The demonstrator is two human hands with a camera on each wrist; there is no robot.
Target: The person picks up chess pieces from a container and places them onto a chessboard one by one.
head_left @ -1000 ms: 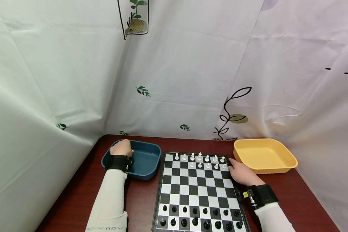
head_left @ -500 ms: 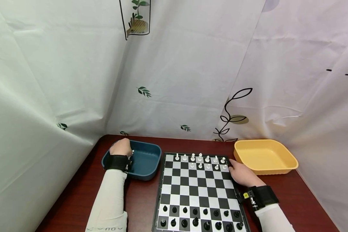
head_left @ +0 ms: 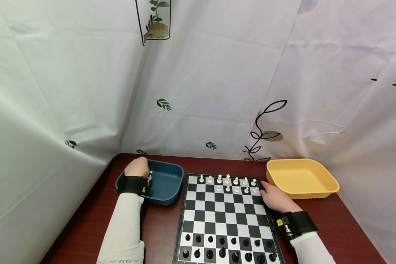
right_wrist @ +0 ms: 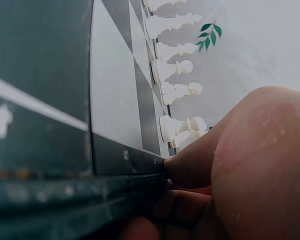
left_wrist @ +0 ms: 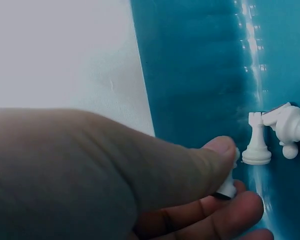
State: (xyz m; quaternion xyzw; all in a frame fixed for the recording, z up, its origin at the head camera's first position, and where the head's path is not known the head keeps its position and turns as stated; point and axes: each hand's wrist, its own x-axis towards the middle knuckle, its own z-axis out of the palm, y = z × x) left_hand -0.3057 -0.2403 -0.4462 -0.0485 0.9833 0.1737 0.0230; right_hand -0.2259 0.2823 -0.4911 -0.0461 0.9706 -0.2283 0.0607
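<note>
My left hand (head_left: 137, 167) reaches into the blue tray (head_left: 176, 183). In the left wrist view its thumb and fingers pinch a small white chess piece (left_wrist: 227, 187), mostly hidden, so its kind is unclear. Close to the fingertips a white rook (left_wrist: 256, 145) lies in the tray, touching or nearly touching another white piece (left_wrist: 290, 125). My right hand (head_left: 277, 198) grips the right edge of the chessboard (head_left: 225, 216), thumb on top and fingers against the side. White pieces (head_left: 227, 178) stand along the board's far rows, and black pieces (head_left: 222, 252) fill the two near rows.
A yellow tray (head_left: 301, 176) stands at the back right, just beyond my right hand. The reddish-brown table (head_left: 161, 227) ends at a patterned white cloth (head_left: 198, 91) behind and at both sides.
My left hand shifts very slightly inside the blue tray, its wrist turning a little. The right hand stays on the board's edge, and the pieces on the board have not moved.
</note>
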